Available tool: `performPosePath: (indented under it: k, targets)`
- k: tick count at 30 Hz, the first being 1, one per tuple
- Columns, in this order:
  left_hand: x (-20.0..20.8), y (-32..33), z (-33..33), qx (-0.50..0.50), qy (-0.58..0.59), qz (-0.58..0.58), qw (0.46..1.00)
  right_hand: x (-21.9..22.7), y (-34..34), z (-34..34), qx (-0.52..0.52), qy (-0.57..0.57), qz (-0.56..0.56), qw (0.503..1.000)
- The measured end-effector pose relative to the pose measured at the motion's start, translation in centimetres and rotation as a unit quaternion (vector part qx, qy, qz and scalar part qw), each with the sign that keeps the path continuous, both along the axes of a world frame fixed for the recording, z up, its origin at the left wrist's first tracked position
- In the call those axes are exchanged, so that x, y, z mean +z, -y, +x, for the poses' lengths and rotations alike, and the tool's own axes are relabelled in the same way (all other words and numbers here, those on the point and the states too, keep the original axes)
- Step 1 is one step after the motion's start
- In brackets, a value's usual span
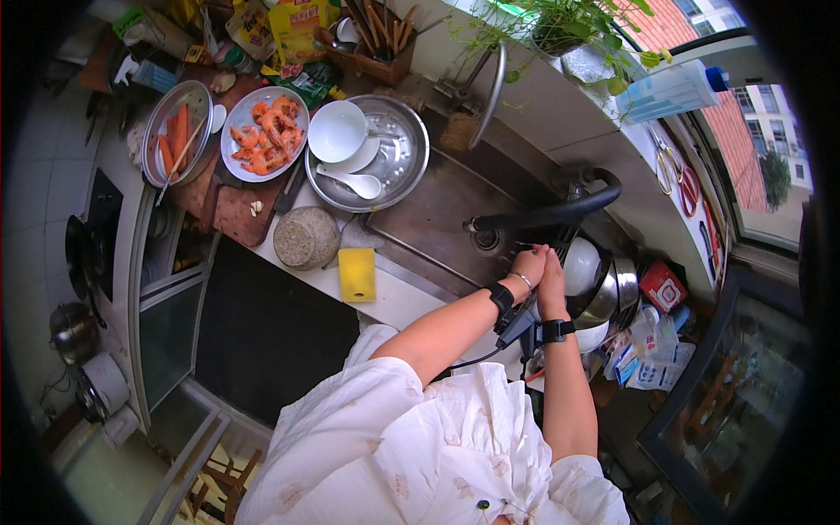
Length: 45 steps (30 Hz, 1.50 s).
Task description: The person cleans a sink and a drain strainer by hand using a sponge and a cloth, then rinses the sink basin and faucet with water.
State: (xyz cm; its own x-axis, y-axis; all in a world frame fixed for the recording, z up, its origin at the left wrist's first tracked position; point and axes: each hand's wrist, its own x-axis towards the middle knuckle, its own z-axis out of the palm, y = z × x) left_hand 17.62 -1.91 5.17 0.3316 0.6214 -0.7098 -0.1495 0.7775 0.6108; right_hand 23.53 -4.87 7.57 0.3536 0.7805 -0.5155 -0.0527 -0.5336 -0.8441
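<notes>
A: Condition of the hands?
B: The left hand (527,265) and right hand (551,276) are brought together, fingers held close. Whether anything is held between them cannot be told. Each wrist carries a black band.

A: Items nearest them?
B: The black faucet (560,204) arches just beyond the fingertips, its nozzle end ahead and to the left of the hands, over the sink (437,192). Immediately right of the right hand sits a white bowl (581,267), with steel bowls (602,306) beside it. Contact between hand and bowl cannot be judged.

A: Left of the hands?
B: A yellow sponge (357,275) lies on the counter edge, well apart from the left hand. Farther off, beyond the sponge, a steel basin (413,149) contains a white spoon (363,185). Farthest left: shrimp (271,136) on a white plate, and carrots (179,131) in a colander.
</notes>
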Motion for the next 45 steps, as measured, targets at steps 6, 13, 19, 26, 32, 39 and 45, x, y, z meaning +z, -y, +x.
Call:
performPosePath:
  k: [6, 13, 19, 26, 32, 39, 45]
  targets:
    - [-2.0, 0.3, -1.4, 0.047, 0.101, -0.036, 0.993, 1.3, 0.5, -1.0, 0.007, 0.041, 0.000, 0.999]
    - [-3.6, -0.3, -5.8, 0.024, 0.261, -0.206, 0.943, 2.4, 2.4, -1.5, 0.033, 0.062, -0.035, 0.997]
    - [0.3, 0.1, -9.4, -0.066, 0.383, -0.197, 0.900, 3.2, 4.3, -1.4, -0.065, -0.035, -0.018, 0.997]
    - [1.7, 0.7, -12.5, -0.110, 0.335, -0.129, 0.927, 2.1, 5.3, -2.6, -0.121, -0.067, 0.014, 0.990]
    - [1.8, 0.7, -14.2, -0.106, 0.273, -0.130, 0.947, 3.1, 5.4, -3.8, -0.089, -0.061, 0.044, 0.993]
    - [2.5, 0.9, -14.8, -0.061, 0.320, -0.110, 0.939, 5.2, 6.1, -5.4, -0.044, -0.141, 0.086, 0.985]
    - [3.3, 0.8, -15.7, -0.058, 0.450, -0.179, 0.873, 7.4, 5.3, -7.9, -0.020, -0.127, 0.126, 0.984]
